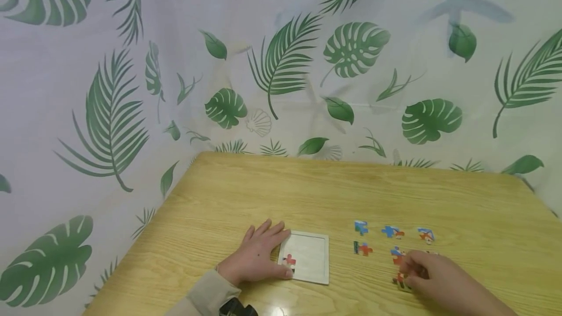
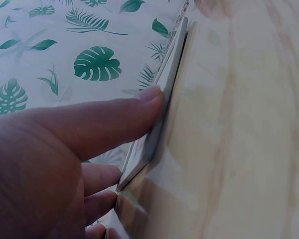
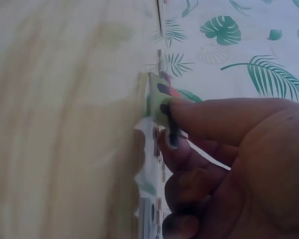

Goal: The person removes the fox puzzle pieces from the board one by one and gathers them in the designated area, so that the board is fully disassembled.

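A white square puzzle tray [image 1: 327, 260] lies on the table, with one red-and-white jigsaw piece [image 1: 290, 260] in its lower left corner. My left hand [image 1: 256, 257] rests at the tray's left side, fingers spread. Its thumb [image 2: 124, 117] presses on the near rim. To the right, my right hand [image 1: 439, 277] pinches a jigsaw piece [image 3: 159, 94] between thumb and forefinger; this piece is greenish with dark and red marks. It stands tilted up, its lower edge at or close to the tabletop. The fingers cover part of it.
Several loose jigsaw pieces lie right of the tray, among them a blue one [image 1: 361, 227], a blue-and-red one [image 1: 392, 231] and a red one [image 1: 362, 247]. Another piece [image 1: 397, 255] is beside my right fingers. A leaf-patterned curtain [image 1: 281, 62] borders the wooden table [image 1: 263, 184].
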### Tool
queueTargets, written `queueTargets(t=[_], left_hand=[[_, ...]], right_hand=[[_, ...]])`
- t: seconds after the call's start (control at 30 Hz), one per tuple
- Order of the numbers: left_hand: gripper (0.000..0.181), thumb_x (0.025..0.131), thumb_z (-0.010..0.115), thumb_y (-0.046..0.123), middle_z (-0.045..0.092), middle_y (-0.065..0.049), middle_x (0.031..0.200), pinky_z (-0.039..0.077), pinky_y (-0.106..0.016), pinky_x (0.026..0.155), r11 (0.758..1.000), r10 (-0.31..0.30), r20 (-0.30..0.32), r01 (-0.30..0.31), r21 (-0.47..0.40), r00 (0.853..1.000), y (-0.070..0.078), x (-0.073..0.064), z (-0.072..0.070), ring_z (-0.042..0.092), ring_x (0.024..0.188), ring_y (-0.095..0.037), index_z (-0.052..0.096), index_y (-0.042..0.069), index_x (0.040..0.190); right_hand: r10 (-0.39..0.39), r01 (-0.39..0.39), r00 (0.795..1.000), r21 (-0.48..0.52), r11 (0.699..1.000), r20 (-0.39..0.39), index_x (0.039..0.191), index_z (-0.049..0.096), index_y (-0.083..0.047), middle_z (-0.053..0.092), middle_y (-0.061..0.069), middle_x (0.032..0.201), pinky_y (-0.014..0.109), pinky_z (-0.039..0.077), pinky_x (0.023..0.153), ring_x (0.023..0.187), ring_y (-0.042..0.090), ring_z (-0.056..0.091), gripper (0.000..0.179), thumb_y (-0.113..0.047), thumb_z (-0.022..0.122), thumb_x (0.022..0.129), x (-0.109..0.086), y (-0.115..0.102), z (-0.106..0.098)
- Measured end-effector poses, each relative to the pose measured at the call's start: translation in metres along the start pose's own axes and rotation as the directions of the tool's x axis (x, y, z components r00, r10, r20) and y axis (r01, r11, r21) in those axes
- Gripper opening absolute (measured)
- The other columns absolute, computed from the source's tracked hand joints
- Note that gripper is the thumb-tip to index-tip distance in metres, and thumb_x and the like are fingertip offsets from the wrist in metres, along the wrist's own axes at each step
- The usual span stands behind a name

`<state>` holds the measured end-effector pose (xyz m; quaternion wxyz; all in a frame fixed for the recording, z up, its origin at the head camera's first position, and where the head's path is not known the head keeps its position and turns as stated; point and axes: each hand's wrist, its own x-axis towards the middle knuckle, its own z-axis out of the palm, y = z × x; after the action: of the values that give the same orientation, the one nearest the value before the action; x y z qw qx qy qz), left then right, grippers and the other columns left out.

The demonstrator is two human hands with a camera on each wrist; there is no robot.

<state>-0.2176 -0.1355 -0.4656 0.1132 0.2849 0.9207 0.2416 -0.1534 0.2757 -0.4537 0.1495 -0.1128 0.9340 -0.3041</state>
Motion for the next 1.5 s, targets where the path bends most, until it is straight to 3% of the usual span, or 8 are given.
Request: queueTargets(t=[0.13, 0.57, 1.13, 1.27, 1.4, 1.5], left_hand=[[0.093, 0.081, 0.078, 0.057, 0.030, -0.007, 0.164, 0.005, -0.065, 0.117, 1.000, 0.000, 0.002, 0.000, -0.002, 1.000, -0.001, 0.000, 0.000, 0.015, 0.153, -0.035, 0.042, 0.017, 0.156], [0.094, 0.081, 0.077, 0.058, 0.028, -0.007, 0.165, 0.003, -0.064, 0.117, 1.000, 0.001, 0.008, -0.001, -0.025, 1.000, -0.003, 0.000, 0.001, 0.013, 0.153, -0.034, 0.040, 0.017, 0.157], [0.094, 0.081, 0.077, 0.059, 0.029, -0.007, 0.164, 0.005, -0.065, 0.117, 1.000, -0.002, 0.003, 0.002, 0.001, 1.000, -0.002, 0.001, 0.001, 0.014, 0.153, -0.034, 0.041, 0.017, 0.157], [0.094, 0.082, 0.076, 0.059, 0.029, -0.008, 0.164, 0.005, -0.065, 0.117, 1.000, -0.001, 0.004, 0.001, -0.002, 1.000, -0.001, 0.001, 0.000, 0.014, 0.153, -0.034, 0.041, 0.016, 0.157], [0.094, 0.081, 0.076, 0.059, 0.029, -0.008, 0.164, 0.005, -0.066, 0.117, 1.000, 0.001, 0.005, -0.001, 0.004, 1.000, 0.000, 0.001, 0.000, 0.014, 0.153, -0.035, 0.040, 0.016, 0.157], [0.095, 0.081, 0.076, 0.060, 0.028, -0.008, 0.164, 0.005, -0.066, 0.117, 1.000, 0.003, 0.005, -0.003, 0.008, 1.000, -0.001, 0.000, 0.000, 0.014, 0.153, -0.035, 0.040, 0.017, 0.157]], right_hand=[[0.009, -0.008, 1.000, -0.036, 0.999, 0.011, 0.093, 0.063, -0.017, 0.059, -0.007, 0.080, 0.029, 0.043, 0.063, 0.071, 0.008, 0.051, 0.009, -0.024, 0.066, 0.098, -0.002, 0.001, 0.000], [-0.016, 0.015, 0.999, 0.020, 1.000, 0.042, 0.100, 0.066, -0.015, 0.062, -0.005, 0.090, 0.028, 0.047, 0.066, 0.076, 0.006, 0.053, 0.011, -0.025, 0.069, 0.096, -0.005, 0.008, -0.001], [0.019, -0.019, 1.000, 0.029, 0.999, -0.012, 0.106, 0.066, -0.012, 0.063, -0.005, 0.092, 0.029, 0.050, 0.067, 0.079, 0.008, 0.056, 0.023, -0.031, 0.071, 0.095, -0.003, 0.002, -0.001], [0.034, -0.033, 0.999, 0.087, 0.996, -0.017, 0.113, 0.065, -0.009, 0.063, -0.003, 0.091, 0.028, 0.049, 0.066, 0.077, 0.011, 0.056, 0.028, -0.032, 0.069, 0.097, -0.003, -0.002, -0.002], [0.000, 0.002, 1.000, 0.120, 0.993, -0.013, 0.118, 0.064, -0.007, 0.064, -0.001, 0.095, 0.028, 0.049, 0.066, 0.074, 0.011, 0.057, 0.032, -0.031, 0.068, 0.098, -0.003, -0.008, -0.003], [-0.063, 0.065, 0.997, 0.086, 0.994, -0.034, 0.119, 0.065, -0.009, 0.064, -0.002, 0.099, 0.027, 0.048, 0.065, 0.070, 0.008, 0.057, 0.031, -0.031, 0.068, 0.098, -0.001, -0.015, -0.002]])
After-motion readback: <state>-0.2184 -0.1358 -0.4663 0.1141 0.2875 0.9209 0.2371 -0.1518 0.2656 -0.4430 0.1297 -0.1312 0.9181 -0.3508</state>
